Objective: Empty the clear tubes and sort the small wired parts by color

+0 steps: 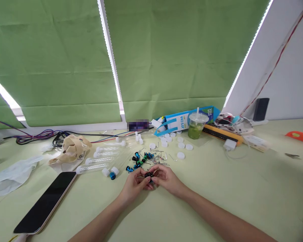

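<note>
Left hand (135, 184) and right hand (168, 179) together pinch small black part (148, 174). Likely light, stiff, slightly slick; hold by edges.

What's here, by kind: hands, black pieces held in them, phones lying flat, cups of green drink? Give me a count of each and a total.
Hands: 2
Held black piece: 1, as far as shows
Flat-lying phone: 1
Cup of green drink: 1
Total: 5
</note>
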`<control>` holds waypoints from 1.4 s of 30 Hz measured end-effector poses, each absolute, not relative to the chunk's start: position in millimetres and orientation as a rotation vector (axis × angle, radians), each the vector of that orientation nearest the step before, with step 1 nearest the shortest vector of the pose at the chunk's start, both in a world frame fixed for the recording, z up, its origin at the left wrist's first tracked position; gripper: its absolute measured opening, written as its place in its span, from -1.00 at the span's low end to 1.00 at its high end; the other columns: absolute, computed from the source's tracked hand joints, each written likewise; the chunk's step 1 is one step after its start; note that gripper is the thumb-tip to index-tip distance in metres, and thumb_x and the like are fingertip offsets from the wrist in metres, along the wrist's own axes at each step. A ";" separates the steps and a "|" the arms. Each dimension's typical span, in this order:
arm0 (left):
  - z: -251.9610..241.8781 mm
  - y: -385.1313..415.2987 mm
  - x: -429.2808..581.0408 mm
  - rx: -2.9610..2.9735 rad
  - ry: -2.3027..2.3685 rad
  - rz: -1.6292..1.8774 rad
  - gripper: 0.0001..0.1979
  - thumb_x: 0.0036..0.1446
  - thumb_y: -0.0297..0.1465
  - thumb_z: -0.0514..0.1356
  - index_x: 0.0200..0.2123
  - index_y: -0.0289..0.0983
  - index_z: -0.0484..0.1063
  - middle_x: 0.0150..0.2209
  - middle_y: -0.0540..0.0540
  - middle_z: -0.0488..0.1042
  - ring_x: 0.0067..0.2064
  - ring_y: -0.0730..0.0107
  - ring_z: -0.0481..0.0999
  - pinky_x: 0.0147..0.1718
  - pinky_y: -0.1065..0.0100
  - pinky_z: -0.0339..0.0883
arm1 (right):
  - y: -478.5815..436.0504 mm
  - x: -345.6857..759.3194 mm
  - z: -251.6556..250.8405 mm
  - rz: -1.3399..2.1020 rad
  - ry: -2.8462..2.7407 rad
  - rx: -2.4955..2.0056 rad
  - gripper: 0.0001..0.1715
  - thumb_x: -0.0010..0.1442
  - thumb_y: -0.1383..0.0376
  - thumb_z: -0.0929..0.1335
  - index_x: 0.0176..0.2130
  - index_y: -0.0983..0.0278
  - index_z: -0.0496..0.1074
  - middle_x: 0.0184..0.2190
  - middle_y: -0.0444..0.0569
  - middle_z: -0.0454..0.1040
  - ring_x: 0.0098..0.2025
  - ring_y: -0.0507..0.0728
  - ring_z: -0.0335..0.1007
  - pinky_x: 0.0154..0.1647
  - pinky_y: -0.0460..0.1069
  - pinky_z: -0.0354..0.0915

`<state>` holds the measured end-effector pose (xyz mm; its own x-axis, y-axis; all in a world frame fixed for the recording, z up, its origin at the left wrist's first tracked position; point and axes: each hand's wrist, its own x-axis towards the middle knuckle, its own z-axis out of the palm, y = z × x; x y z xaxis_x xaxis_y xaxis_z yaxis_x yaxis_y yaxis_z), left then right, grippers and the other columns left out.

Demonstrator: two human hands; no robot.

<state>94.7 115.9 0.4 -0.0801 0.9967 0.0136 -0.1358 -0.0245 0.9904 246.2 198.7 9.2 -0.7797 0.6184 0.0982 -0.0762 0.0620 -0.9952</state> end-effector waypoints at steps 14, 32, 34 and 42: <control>3.4 114.4 96.6 1.110 1.155 1.334 -0.73 0.01 -0.26 0.25 -0.37 -0.33 0.30 -0.44 -0.09 0.50 -0.42 0.37 0.53 -0.40 0.32 0.44 | 197.3 245.9 9.7 1.709 -1.882 -0.599 -0.66 0.04 0.11 0.38 -0.28 0.30 0.33 -0.45 -0.10 0.39 -0.45 0.02 0.34 -0.47 -0.09 0.27; -2.3 115.3 96.5 1.140 1.174 1.307 -0.77 0.04 -0.28 0.23 -0.35 -0.33 0.32 -0.45 -0.08 0.49 -0.42 0.38 0.51 -0.42 0.36 0.40 | 193.9 242.7 4.4 1.703 -1.843 -0.688 -0.73 0.05 0.16 0.36 -0.33 0.29 0.27 -0.60 -0.19 0.31 -0.61 -0.04 0.23 -0.61 -0.12 0.20; -1.3 115.8 96.4 1.141 1.175 1.310 -0.77 0.04 -0.28 0.23 -0.36 -0.33 0.32 -0.46 -0.07 0.49 -0.43 0.39 0.50 -0.43 0.36 0.39 | 192.4 244.0 6.2 1.684 -1.836 -0.640 -0.72 0.02 0.20 0.38 -0.30 0.28 0.27 -0.52 -0.17 0.34 -0.55 -0.03 0.25 -0.54 -0.11 0.24; -0.7 115.5 97.7 1.169 1.188 1.325 -0.77 0.04 -0.29 0.23 -0.34 -0.33 0.34 -0.46 -0.09 0.49 -0.45 0.40 0.48 -0.44 0.38 0.35 | 195.0 243.6 6.3 1.727 -1.833 -0.659 -0.72 0.08 0.16 0.34 -0.30 0.32 0.33 -0.52 -0.12 0.35 -0.54 0.00 0.28 -0.55 -0.09 0.25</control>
<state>97.7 115.5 -0.7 -0.0686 0.9964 0.0496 -0.0594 -0.0537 0.9968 243.6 195.0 6.3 -0.7392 0.6717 0.0488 -0.0087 0.0630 -0.9980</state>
